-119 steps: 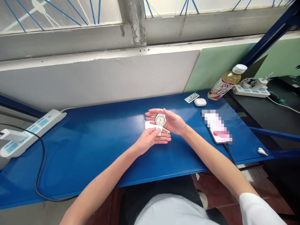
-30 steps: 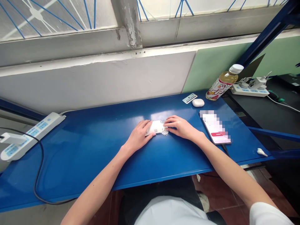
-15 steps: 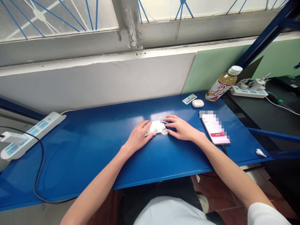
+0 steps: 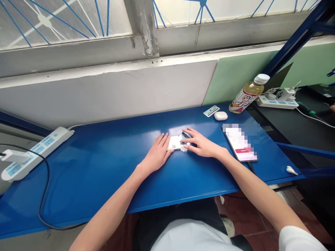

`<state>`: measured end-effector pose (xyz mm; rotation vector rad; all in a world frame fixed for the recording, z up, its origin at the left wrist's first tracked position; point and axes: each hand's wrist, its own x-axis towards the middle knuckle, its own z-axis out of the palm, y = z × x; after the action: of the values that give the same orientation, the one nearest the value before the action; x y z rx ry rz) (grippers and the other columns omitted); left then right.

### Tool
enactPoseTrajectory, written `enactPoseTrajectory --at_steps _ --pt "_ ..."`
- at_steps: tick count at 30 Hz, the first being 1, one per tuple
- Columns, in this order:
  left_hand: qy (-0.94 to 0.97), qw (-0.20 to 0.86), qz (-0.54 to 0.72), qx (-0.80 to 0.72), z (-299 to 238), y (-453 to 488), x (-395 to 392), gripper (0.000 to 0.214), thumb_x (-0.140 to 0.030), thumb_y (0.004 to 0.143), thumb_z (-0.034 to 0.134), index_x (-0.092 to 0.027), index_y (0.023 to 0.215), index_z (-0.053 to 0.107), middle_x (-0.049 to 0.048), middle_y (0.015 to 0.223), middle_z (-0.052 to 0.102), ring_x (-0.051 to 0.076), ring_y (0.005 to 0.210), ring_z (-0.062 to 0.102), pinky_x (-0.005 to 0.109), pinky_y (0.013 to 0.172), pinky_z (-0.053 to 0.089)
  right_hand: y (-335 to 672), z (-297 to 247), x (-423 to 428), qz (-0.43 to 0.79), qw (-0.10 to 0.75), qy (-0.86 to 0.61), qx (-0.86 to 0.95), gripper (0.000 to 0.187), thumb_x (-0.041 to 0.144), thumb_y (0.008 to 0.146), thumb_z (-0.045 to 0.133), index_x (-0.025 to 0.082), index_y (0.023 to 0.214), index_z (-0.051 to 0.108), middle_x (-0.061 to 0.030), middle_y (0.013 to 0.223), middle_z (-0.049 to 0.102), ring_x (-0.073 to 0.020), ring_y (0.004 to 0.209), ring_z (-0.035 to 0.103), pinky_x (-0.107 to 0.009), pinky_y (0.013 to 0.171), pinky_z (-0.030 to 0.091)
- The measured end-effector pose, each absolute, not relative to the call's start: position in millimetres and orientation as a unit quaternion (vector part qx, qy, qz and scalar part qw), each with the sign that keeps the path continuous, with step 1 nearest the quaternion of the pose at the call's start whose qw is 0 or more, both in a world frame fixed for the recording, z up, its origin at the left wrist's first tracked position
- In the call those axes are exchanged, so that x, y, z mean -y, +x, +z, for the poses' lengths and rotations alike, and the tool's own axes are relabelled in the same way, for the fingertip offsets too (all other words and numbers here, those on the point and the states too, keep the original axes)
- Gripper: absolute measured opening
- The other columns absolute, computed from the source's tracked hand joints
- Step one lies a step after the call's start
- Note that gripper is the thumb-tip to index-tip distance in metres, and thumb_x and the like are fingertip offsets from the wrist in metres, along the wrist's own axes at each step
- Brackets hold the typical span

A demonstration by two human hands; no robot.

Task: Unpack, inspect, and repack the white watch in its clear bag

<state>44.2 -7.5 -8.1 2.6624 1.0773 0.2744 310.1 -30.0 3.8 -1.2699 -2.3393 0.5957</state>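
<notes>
Two flat hands, left hand [image 4: 157, 152], right hand [image 4: 201, 145], fingers spread, pressing white packet [image 4: 175, 142]; long axis left-right.

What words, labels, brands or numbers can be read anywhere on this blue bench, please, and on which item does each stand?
None can be read.
Small white packet between the hands: dark square print, too small.
White label card: print too small.
Drink bottle's red-and-white label: only a pattern shows.
Smartphone screen: blurred out.
White power strip: no legible markings.

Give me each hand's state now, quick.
Left hand: open, flat, fingers on the white packet.
Right hand: open, fingers on the packet's other end; holds nothing.
</notes>
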Motion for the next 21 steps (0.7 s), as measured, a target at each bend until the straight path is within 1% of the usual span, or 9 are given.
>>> enactPoseTrajectory --at_steps 3,5,7,9,12,17,21 --pt "0.916 0.128 0.081 -0.372 -8 44 9 0.06 -0.045 0.105 0.031 -0.011 0.154 0.026 0.0197 0.161 0.026 0.032 0.152 0.016 0.053 0.12 0.024 314 6 28 0.179 0.257 -0.481 0.819 0.033 0.036 0.097 0.053 0.021 0.122 0.07 -0.0143 0.144 0.054 -0.0356 0.143 0.039 -0.059 0.112 0.04" --pt "0.915 0.127 0.081 -0.374 -7 44 10 0.061 -0.045 0.105 0.032 -0.012 0.155 0.025 0.0194 0.161 0.026 0.032 0.152 0.016 0.052 0.12 0.024 316 6 26 0.152 0.28 -0.493 0.81 0.027 0.031 0.096 0.054 0.02 0.109 0.075 -0.0147 0.134 0.062 -0.036 0.138 0.045 -0.059 0.109 0.043" --pt "0.915 0.124 0.076 -0.377 -5 44 10 0.061 -0.045 0.104 0.033 -0.011 0.155 0.025 0.0194 0.161 0.026 0.032 0.152 0.016 0.052 0.12 0.024 317 6 25 0.143 0.275 -0.493 0.813 0.024 0.029 0.095 0.055 0.019 0.094 0.078 -0.0136 0.124 0.068 -0.0362 0.134 0.049 -0.058 0.106 0.046" --pt "0.914 0.122 0.068 -0.382 -4 45 11 0.062 -0.045 0.104 0.033 -0.01 0.154 0.025 0.0197 0.161 0.025 0.033 0.151 0.015 0.052 0.12 0.023 316 6 25 0.153 0.262 -0.484 0.821 0.025 0.029 0.095 0.055 0.019 0.089 0.078 -0.0126 0.12 0.07 -0.0351 0.131 0.052 -0.055 0.105 0.048" --pt "0.913 0.119 0.066 -0.386 -4 46 12 0.063 -0.046 0.104 0.033 -0.008 0.154 0.025 0.0207 0.161 0.025 0.035 0.151 0.015 0.052 0.12 0.024 313 8 27 0.176 0.256 -0.469 0.826 0.026 0.032 0.097 0.054 0.02 0.101 0.077 -0.0114 0.12 0.07 -0.0322 0.127 0.055 -0.051 0.105 0.049" --pt "0.915 0.105 0.081 -0.381 -8 46 12 0.063 -0.047 0.104 0.034 -0.011 0.155 0.025 0.0208 0.16 0.027 0.034 0.151 0.016 0.053 0.119 0.025 304 13 34 0.21 0.245 -0.448 0.833 0.036 0.037 0.097 0.053 0.02 0.126 0.066 -0.0117 0.128 0.067 -0.0298 0.128 0.056 -0.048 0.107 0.048" --pt "0.915 0.1 0.078 -0.383 -9 46 12 0.063 -0.046 0.103 0.035 -0.009 0.153 0.028 0.0217 0.16 0.028 0.036 0.151 0.018 0.054 0.119 0.025 297 9 37 0.197 0.245 -0.437 0.843 0.038 0.036 0.098 0.052 0.021 0.131 0.062 -0.014 0.134 0.062 -0.0311 0.129 0.055 -0.05 0.106 0.049"
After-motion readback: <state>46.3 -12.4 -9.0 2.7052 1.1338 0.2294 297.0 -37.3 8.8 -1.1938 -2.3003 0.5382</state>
